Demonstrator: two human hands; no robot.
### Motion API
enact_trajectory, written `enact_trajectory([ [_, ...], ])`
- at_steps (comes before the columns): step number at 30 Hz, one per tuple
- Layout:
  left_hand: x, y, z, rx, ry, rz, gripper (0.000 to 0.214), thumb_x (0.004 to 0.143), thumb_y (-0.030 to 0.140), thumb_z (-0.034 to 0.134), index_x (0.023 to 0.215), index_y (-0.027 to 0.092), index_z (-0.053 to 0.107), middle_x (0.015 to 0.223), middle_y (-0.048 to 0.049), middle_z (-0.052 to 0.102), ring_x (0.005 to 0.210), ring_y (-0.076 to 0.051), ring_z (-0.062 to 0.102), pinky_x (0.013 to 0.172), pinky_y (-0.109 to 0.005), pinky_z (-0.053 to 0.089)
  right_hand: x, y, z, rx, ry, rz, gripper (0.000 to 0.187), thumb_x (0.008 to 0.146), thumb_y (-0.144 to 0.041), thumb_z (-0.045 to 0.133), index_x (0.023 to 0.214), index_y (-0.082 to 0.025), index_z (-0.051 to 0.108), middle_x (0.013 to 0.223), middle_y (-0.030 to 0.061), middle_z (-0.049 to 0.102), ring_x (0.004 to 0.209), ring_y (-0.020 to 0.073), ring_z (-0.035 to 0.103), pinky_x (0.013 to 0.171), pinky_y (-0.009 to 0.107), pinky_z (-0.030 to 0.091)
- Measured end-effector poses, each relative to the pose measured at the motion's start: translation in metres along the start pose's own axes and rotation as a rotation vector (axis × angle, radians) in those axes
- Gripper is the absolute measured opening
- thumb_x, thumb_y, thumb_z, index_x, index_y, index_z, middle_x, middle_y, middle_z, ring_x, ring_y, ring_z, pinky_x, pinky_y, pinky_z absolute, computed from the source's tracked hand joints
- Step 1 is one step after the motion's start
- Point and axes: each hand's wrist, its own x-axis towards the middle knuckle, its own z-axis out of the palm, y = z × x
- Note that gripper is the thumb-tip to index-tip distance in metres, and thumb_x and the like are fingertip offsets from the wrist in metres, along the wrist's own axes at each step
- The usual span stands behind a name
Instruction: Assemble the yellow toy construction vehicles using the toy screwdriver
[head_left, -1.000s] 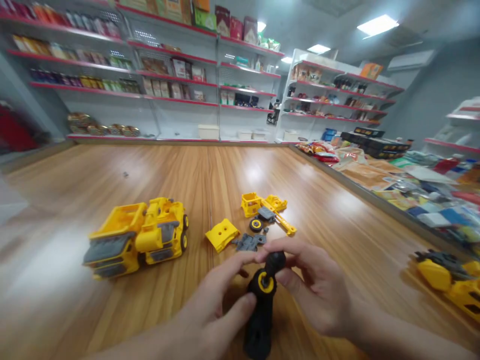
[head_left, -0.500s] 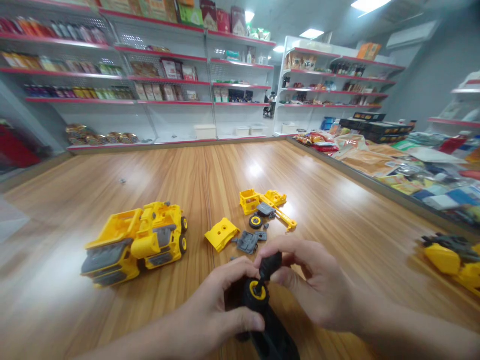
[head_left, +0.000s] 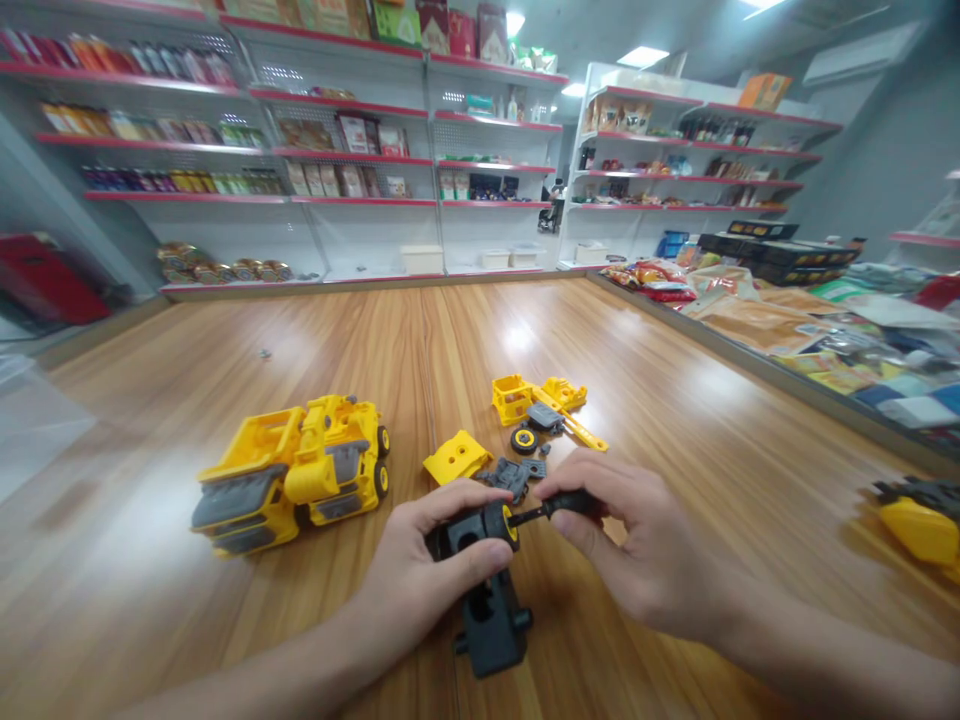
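Observation:
My left hand [head_left: 427,570] is closed around a black toy chassis piece [head_left: 486,610] with a black-and-yellow wheel [head_left: 501,522] on its side. My right hand [head_left: 630,545] grips a small black screwdriver [head_left: 559,508], its tip set against the wheel's hub. Both hands hover just above the wooden table [head_left: 225,640] near its front edge. Just beyond my fingers lie loose parts: a yellow panel [head_left: 456,457], grey bits [head_left: 517,473], a spare wheel [head_left: 523,439] and a yellow cab and boom [head_left: 540,400].
An assembled yellow toy dump truck [head_left: 296,480] stands to the left. Another yellow and grey toy [head_left: 919,515] sits at the right edge. A tiny screw [head_left: 263,353] lies far left. Packaged goods cover a counter [head_left: 787,330] on the right; stocked shelves [head_left: 300,150] line the back wall.
I have turned the black chassis so the wheel faces right, and the screwdriver has swung from upright to horizontal against the hub. The view shifted slightly.

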Motion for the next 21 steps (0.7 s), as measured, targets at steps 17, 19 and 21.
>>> enact_trajectory([
  [17,0.003,0.005,0.005,0.183,-0.235,0.228,0.028,0.076,0.029,0.075,0.1,0.015,0.07,0.086,-0.0039,0.064,0.08,-0.017,0.061,0.074,-0.029,0.047,-0.009,0.01,0.014,-0.32,-0.419,-0.186,0.015,0.088,-0.015,0.049,0.075,-0.017,0.055,0.069,-0.0002,0.057,0.057,0.01,0.045,0.052,0.028,0.028],
  [19,0.003,0.004,0.005,0.19,-0.238,0.229,0.028,0.075,0.028,0.075,0.1,0.015,0.07,0.086,-0.004,0.064,0.08,-0.017,0.061,0.074,-0.029,0.047,-0.009,0.009,0.014,-0.3,-0.44,-0.162,0.016,0.087,-0.015,0.049,0.072,-0.017,0.054,0.068,-0.0006,0.056,0.057,0.0097,0.045,0.053,0.027,0.028],
  [21,0.004,0.004,0.005,0.197,-0.236,0.234,0.028,0.075,0.028,0.074,0.1,0.015,0.07,0.086,-0.0041,0.064,0.08,-0.017,0.06,0.073,-0.029,0.047,-0.009,0.008,0.014,-0.273,-0.458,-0.134,0.017,0.087,-0.014,0.048,0.071,-0.017,0.053,0.067,-0.0008,0.057,0.057,0.0092,0.045,0.053,0.027,0.028],
])
